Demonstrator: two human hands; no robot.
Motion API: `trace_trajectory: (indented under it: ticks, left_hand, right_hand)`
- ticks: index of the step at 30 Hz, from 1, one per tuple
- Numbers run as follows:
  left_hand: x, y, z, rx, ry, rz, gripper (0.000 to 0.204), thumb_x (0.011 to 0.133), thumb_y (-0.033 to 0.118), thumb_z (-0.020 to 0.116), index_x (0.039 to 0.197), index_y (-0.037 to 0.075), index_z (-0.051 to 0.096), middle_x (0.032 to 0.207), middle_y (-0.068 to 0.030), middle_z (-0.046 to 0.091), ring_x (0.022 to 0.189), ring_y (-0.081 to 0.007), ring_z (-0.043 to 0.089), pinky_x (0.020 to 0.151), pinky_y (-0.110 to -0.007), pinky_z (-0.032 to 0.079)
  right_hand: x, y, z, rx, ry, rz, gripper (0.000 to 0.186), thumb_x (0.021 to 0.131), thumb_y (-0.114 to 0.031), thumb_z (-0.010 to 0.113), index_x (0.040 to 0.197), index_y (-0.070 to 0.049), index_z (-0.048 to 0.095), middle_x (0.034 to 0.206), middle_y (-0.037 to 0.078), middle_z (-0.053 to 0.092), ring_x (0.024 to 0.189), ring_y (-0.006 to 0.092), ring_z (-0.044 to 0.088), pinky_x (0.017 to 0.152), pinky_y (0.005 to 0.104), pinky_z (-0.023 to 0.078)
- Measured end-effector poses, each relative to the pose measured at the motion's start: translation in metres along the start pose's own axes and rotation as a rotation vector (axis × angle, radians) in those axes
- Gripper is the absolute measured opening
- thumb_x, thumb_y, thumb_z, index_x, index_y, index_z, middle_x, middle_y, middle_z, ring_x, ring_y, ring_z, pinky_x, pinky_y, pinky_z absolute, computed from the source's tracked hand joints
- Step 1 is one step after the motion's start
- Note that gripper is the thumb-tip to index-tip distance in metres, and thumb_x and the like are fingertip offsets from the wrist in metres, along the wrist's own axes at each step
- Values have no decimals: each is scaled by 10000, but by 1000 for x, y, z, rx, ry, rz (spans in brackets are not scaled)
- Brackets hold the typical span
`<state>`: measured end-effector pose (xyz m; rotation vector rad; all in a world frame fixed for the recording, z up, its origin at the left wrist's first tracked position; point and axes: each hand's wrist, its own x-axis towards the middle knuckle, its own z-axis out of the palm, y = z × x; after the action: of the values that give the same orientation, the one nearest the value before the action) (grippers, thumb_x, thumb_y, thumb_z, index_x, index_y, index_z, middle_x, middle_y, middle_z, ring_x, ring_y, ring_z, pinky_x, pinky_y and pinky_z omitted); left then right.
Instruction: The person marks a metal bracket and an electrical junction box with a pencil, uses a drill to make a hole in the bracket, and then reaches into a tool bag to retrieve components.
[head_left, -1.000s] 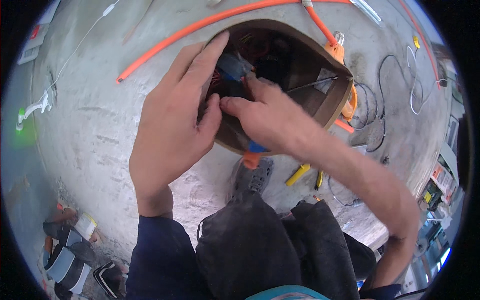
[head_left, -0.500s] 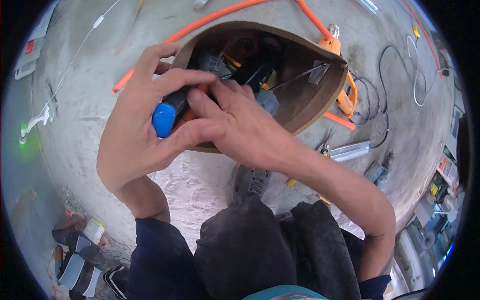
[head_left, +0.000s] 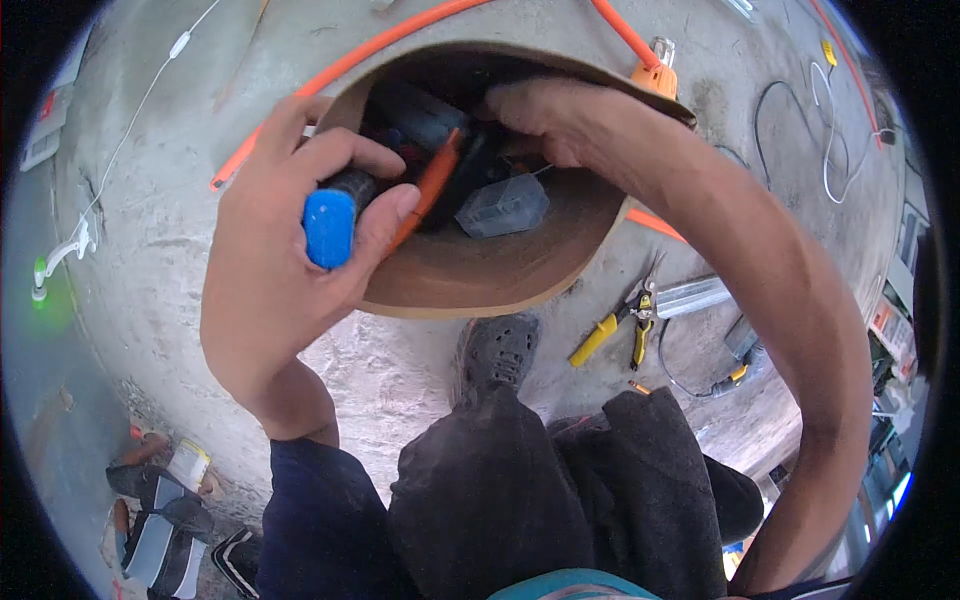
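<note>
A brown tool bag (head_left: 490, 284) gapes open in front of me. My left hand (head_left: 255, 235) is at its left side, closed around a dark handle with a blue end (head_left: 329, 228); the rest of that tool is hidden. A slim orange piece (head_left: 428, 190) slants past my left thumb over the bag; whether it belongs to the same tool, I cannot tell. Deep in the bag's far right side is my right hand (head_left: 545, 115), its fingertips lost in shadow. A clear plastic box (head_left: 503, 207) lies inside, among dark tools that are hard to make out.
Yellow-handled snips (head_left: 627, 318) lie on the concrete floor, right of my shoe (head_left: 497, 350), beside a metal channel (head_left: 692, 297). An orange hose (head_left: 370, 62) runs behind the bag. Cables (head_left: 790, 110) curl at the far right. Another person's legs (head_left: 165, 520) show at lower left.
My right hand has left the left hand and moved into the bag. The left hand keeps the blue-ended handle; the orange piece and clear box show more now.
</note>
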<state>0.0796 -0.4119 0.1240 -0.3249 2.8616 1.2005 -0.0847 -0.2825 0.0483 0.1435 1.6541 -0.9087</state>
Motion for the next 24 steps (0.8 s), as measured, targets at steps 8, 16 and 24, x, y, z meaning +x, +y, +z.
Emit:
trace_trajectory:
  ticks: [8,16,24]
  left_hand:
    - [14,29,-5,604,420,367,474,727,163,836,1173,79,701,1274,-119,594,1184,-304,595,1027,-382,455]
    - [53,-10,18,745,-575,320,509,712,150,797,1164,-28,648,1224,-181,639,1203,-334,586,1043,-411,481]
    - [48,-10,3,675,-556,339,358,733,131,751,1045,-33,685,1118,-204,663,1111,-348,617,975,-420,511]
  right_hand:
    - [5,-59,4,-317,-231,-171,258,974,-111,579,1212,-41,649,1138,167,678,1096,188,644,899,273,521]
    - [37,-29,-19,-335,-437,-384,354,978,-65,556,1329,-36,593,1227,126,671,1124,191,638,974,330,536]
    - [67,34,-50,-1302,299,-1045,377,903,-58,597,1274,-79,667,1284,196,669,1195,342,633,1032,444,495]
